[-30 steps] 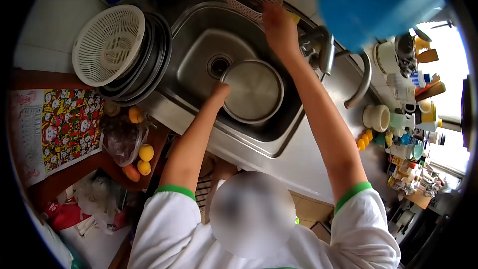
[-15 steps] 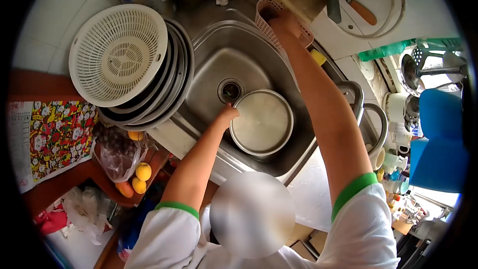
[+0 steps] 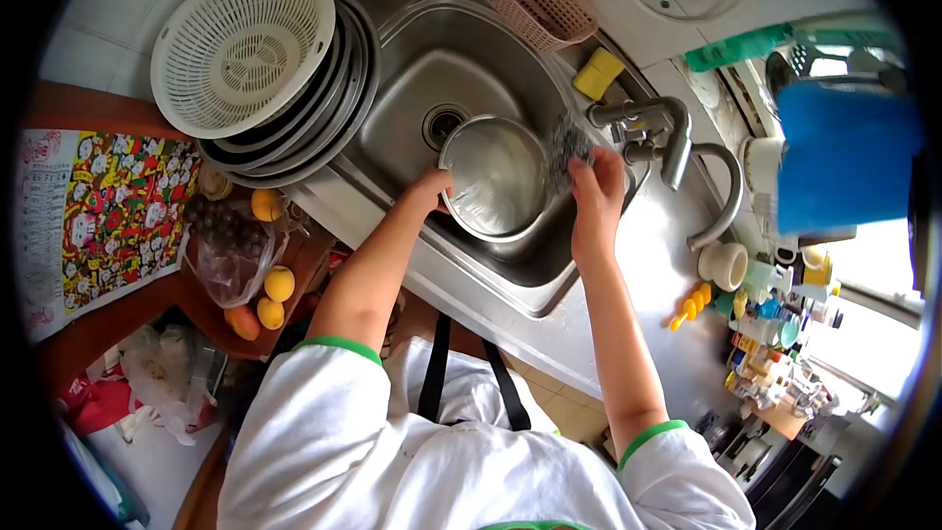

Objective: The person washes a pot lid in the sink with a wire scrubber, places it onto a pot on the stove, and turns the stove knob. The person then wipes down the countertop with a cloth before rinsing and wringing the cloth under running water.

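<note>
My left hand grips the left rim of a round metal pan, which is over the right part of the steel sink, beside the drain. In my right hand is a grey scouring pad, pinched between thumb and fingers at the pan's right rim. The pink basket stands at the sink's far edge, with a yellow sponge to its right. The faucet is just right of my right hand.
A white colander rests on stacked metal basins left of the sink. Fruit and bagged grapes lie at the lower left. A blue object hangs at the right, above jars and bottles.
My right hand has come out of the pink basket with the grey scouring pad and moved down to the pan. My left hand still holds the pan's rim. The camera view has shifted.
</note>
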{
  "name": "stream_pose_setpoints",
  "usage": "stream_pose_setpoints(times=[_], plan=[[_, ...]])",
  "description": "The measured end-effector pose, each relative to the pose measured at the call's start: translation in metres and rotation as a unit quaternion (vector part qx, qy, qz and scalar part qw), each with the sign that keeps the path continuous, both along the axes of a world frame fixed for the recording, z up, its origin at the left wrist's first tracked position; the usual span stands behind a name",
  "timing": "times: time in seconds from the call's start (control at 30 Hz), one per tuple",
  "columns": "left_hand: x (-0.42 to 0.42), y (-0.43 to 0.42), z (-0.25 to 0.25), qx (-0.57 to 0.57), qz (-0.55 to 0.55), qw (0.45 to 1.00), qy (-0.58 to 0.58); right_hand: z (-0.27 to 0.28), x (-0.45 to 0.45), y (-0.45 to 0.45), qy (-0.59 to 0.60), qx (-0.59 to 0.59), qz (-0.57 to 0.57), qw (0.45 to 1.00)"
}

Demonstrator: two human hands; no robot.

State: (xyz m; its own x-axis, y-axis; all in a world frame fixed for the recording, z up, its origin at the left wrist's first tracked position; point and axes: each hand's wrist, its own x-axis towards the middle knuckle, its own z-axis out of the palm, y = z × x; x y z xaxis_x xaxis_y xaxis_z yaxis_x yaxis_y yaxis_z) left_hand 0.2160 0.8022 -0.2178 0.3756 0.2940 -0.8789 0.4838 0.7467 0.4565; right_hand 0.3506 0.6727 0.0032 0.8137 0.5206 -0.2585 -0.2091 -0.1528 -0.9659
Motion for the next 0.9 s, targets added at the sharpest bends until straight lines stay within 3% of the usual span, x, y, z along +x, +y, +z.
stream_pose_setpoints(times=[0.1, 0.23, 0.3, 0.33, 0.43, 0.5, 0.57, 0.67, 0.77, 0.9], plan=[[-0.01, 0.009, 0.0, 0.031, -0.038, 0.999, 0.001, -0.022, 0.006, -0.048, -0.009, -0.039, -0.001, 0.999], [-0.011, 0.004, 0.045, 0.002, 0.008, 0.999, -0.038, -0.02, 0.001, -0.065, -0.025, -0.09, 0.06, 0.994], [-0.017, -0.004, 0.083, -0.002, 0.021, 0.998, -0.067, -0.035, 0.004, -0.07, -0.009, -0.06, 0.09, 0.994], [-0.019, -0.01, 0.098, 0.006, 0.049, 0.995, -0.086, -0.037, 0.003, -0.069, -0.166, -0.115, 0.139, 0.97], [-0.029, -0.026, 0.124, 0.012, 0.09, 0.989, -0.113, -0.037, -0.001, -0.065, -0.522, -0.23, 0.242, 0.785], [-0.034, -0.042, 0.153, 0.05, 0.111, 0.984, -0.127, -0.038, 0.005, -0.055, -0.541, -0.269, 0.263, 0.752], [-0.037, -0.055, 0.166, 0.069, 0.132, 0.979, -0.14, -0.058, 0.023, -0.035, -0.564, -0.216, 0.243, 0.759], [-0.044, -0.068, 0.156, 0.039, 0.143, 0.986, -0.08, -0.073, 0.017, 0.004, -0.502, -0.194, 0.217, 0.814], [-0.045, -0.078, 0.153, 0.003, 0.145, 0.987, -0.064, -0.087, -0.02, 0.023, -0.462, -0.204, 0.258, 0.824], [-0.049, -0.075, 0.132, 0.01, 0.195, 0.979, -0.067, -0.086, -0.038, -0.019, -0.42, -0.203, 0.338, 0.817]])
